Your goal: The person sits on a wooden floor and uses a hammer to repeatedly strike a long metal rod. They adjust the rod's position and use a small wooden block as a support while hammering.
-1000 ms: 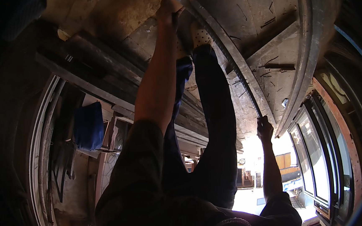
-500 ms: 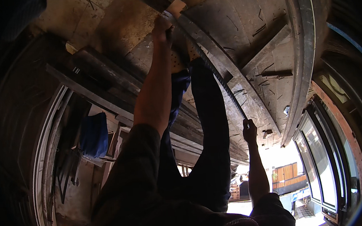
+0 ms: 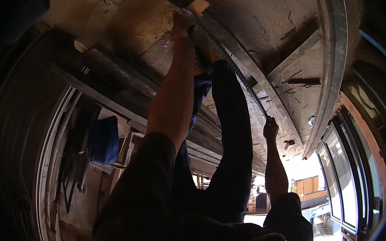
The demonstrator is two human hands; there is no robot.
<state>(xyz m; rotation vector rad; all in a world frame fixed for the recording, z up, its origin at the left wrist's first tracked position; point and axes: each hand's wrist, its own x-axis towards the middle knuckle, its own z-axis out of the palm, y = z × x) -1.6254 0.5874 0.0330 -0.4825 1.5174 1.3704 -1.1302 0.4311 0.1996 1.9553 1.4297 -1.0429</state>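
Observation:
A long, dark ribbed rod (image 3: 239, 74) slants from the far middle down toward the right. My right hand (image 3: 270, 127) is closed round its near end. My left hand (image 3: 183, 22) is at the far end, fingers curled against the rod, though shadow hides part of the grip. Just beyond it, a small light-brown wooden block (image 3: 198, 6) lies across a long dark beam (image 3: 255, 78). The rod runs alongside that beam, between it and my right leg (image 3: 228, 113). One perforated shoe (image 3: 215, 52) shows beneath the rod's far part.
Several long planks (image 3: 106, 97) lie stacked at the left, near a blue cloth (image 3: 103, 140). A shorter timber (image 3: 296, 55) and a long curved-looking beam (image 3: 332, 66) lie at right. Dark scraps (image 3: 304, 81) are scattered over the floor. Glazed frames (image 3: 340, 173) stand lower right.
My right hand has moved forward, toward the far end, and less of the rod shows between my hands. The whole scene has shifted slightly rightward in the view.

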